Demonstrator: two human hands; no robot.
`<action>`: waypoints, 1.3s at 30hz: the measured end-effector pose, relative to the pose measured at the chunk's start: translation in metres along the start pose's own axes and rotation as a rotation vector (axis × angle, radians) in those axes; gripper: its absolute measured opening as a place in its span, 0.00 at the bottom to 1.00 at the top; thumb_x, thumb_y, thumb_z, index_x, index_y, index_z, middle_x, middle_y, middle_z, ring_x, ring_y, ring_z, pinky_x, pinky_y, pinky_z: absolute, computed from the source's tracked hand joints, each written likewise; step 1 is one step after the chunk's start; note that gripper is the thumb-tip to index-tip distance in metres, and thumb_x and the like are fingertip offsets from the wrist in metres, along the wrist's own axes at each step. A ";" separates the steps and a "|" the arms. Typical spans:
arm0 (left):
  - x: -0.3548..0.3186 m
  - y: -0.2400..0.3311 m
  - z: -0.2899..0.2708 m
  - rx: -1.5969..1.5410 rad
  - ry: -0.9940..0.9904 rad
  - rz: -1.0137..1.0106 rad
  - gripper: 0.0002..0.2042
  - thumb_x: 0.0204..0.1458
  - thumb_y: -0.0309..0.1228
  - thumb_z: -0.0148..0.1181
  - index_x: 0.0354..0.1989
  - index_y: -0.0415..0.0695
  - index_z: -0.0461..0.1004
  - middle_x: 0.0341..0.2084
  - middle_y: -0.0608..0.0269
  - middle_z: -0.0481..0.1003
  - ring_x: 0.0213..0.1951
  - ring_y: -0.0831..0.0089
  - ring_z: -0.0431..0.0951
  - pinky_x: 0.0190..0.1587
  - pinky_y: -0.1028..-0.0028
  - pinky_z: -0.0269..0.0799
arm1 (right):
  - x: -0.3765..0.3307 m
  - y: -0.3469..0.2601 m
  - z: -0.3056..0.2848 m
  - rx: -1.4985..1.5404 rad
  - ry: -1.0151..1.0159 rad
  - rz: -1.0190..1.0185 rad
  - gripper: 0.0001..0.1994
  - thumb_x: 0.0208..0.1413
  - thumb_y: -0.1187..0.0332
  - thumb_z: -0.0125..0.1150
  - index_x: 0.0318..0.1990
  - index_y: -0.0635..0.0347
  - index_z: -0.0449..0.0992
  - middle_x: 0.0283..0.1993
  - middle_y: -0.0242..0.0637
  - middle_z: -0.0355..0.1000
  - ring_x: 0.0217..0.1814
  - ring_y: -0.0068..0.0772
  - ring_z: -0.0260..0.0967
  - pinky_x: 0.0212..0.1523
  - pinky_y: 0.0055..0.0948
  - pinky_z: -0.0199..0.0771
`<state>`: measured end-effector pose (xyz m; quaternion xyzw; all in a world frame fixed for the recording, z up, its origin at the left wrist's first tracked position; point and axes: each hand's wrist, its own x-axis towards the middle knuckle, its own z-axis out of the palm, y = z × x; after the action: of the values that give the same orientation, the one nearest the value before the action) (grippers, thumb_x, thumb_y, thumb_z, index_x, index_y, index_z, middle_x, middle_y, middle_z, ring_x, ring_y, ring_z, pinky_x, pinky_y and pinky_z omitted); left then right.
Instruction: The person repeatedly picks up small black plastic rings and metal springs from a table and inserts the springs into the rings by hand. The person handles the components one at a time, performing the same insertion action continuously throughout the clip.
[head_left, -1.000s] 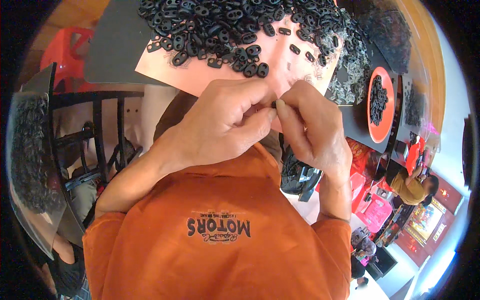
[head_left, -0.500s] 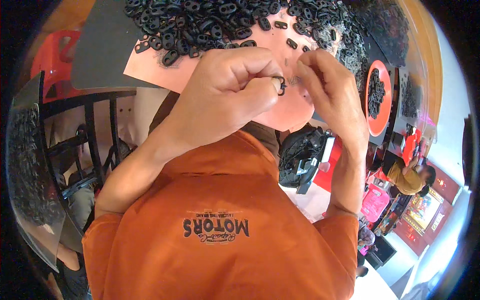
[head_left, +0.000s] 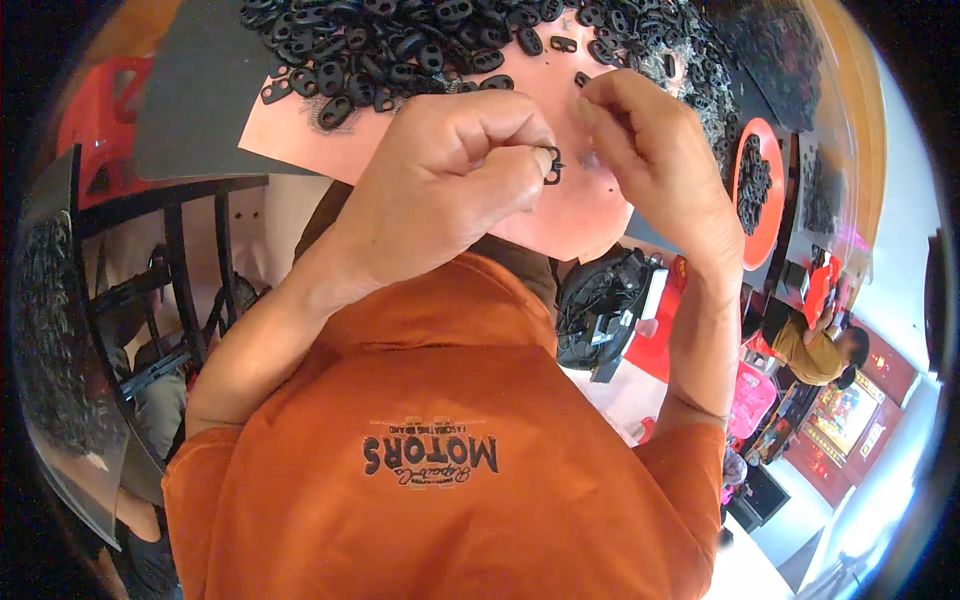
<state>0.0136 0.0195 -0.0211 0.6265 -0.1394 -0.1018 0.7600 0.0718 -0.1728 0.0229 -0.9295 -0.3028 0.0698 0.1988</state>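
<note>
My left hand (head_left: pixel 465 165) is closed, its thumb and forefinger pinching a small black plastic piece (head_left: pixel 553 166) with an open loop shape that sticks out past the thumb tip. To the right, my right hand (head_left: pixel 650 150) is curled with thumb and forefinger tips close together; whatever they hold, if anything, is too small to make out. Just beyond those fingertips a small black part (head_left: pixel 582 78) lies on the pink sheet (head_left: pixel 310 150). A large heap of black oval two-holed cord locks (head_left: pixel 400 50) covers the far side of the sheet.
Tiny metal springs (head_left: pixel 705 100) lie heaped at the far right. Beside them stands a red oval plate (head_left: pixel 752 245) of black parts. A black bag of cables (head_left: pixel 600 300) is below the table edge. A red chair (head_left: pixel 100 110) is at left; another person (head_left: pixel 815 350) is at far right.
My right hand has moved slightly up and left, toward the loose black part on the sheet. My left hand keeps its pinch on the black piece. The whole view has shifted a little.
</note>
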 end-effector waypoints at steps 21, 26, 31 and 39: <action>0.000 -0.002 -0.001 -0.018 0.015 0.035 0.06 0.52 0.27 0.48 0.27 0.39 0.70 0.17 0.70 0.69 0.14 0.89 0.58 0.15 0.85 0.53 | -0.007 0.000 -0.003 0.087 0.092 0.000 0.07 0.51 0.71 0.54 0.36 0.65 0.71 0.29 0.47 0.68 0.31 0.50 0.68 0.32 0.38 0.67; 0.000 -0.007 -0.003 -0.030 0.005 0.075 0.06 0.52 0.27 0.48 0.27 0.39 0.70 0.17 0.70 0.70 0.14 0.89 0.58 0.15 0.86 0.53 | -0.026 -0.002 -0.007 0.045 0.012 0.047 0.07 0.51 0.70 0.53 0.33 0.65 0.70 0.29 0.46 0.67 0.31 0.51 0.68 0.31 0.39 0.68; 0.001 -0.005 -0.004 -0.010 0.001 0.068 0.06 0.52 0.27 0.48 0.27 0.39 0.70 0.17 0.69 0.70 0.14 0.89 0.59 0.15 0.86 0.54 | -0.029 -0.007 -0.005 -0.083 -0.018 -0.045 0.05 0.51 0.72 0.53 0.33 0.64 0.69 0.28 0.45 0.67 0.30 0.47 0.68 0.30 0.38 0.68; 0.000 -0.006 -0.004 -0.024 -0.004 0.069 0.06 0.52 0.27 0.48 0.28 0.39 0.71 0.18 0.69 0.71 0.14 0.90 0.59 0.15 0.86 0.54 | -0.020 -0.013 0.002 -0.154 0.024 -0.065 0.04 0.51 0.75 0.52 0.33 0.65 0.67 0.26 0.43 0.65 0.26 0.40 0.66 0.27 0.31 0.66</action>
<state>0.0149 0.0217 -0.0278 0.6121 -0.1611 -0.0785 0.7702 0.0479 -0.1746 0.0267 -0.9324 -0.3351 0.0286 0.1323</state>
